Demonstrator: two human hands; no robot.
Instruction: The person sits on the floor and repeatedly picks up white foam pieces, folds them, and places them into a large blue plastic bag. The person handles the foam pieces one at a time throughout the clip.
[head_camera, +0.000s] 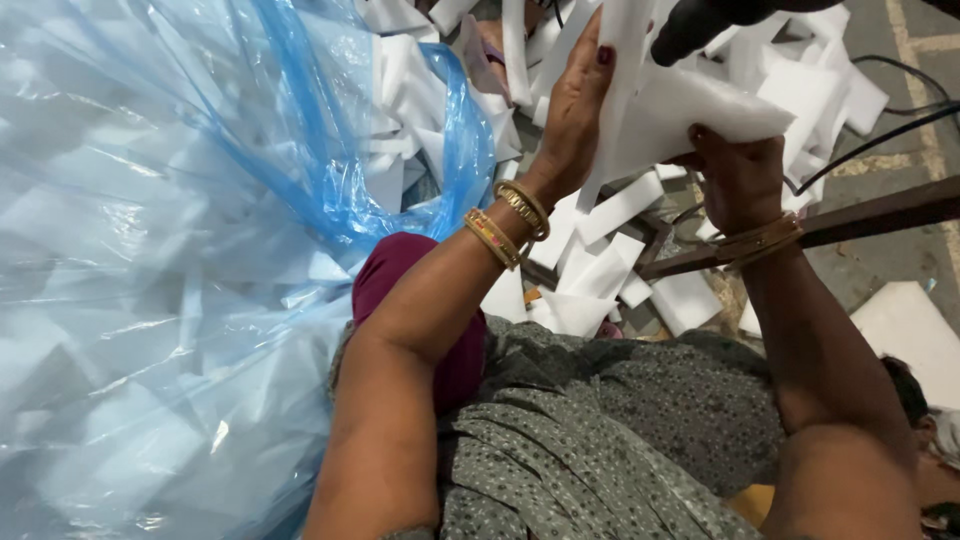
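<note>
**Q:** Where both hands meet at upper centre, gripping what?

**A:** Left hand (575, 110) pressed flat-fingered against a white foam piece (680, 110), thumb side hidden, so closed on the sheet only as far as can be judged. Right hand (735, 170) curled shut around the lower edge of the same piece. Held up in the air above a heap of foam offcuts (600, 270), near the top of the view.

**Q:** Shape and colour of the held piece?

**A:** White, thick, wedge-like, with a long narrow strip running down toward the left wrist. Partly overlapped at the top by a dark rounded object (705, 20), kind not discernible.

**Q:** Wrapping or bagging nearby?

**A:** Filling the whole left half: a large translucent blue plastic bag (150, 250), creased and glossy, packed with white foam pieces showing through. Mouth of the bag gathered near centre, just beside the left forearm. No label or print legible on it.

**Q:** Remaining surroundings?

**A:** Gold and coloured bangles (505, 225) on the left wrist, thinner gold bangles (765, 240) on the right. Below the arms, grey patterned fabric (600, 430) and a maroon cloth (400, 270). At right, a rusty brown metal bar (850, 220) crossing a concrete floor (900, 270), black cables (880, 140) trailing over it, yellow painted lines (925, 80) at the far right edge, and one larger white foam slab (915, 330) lying flat.
</note>
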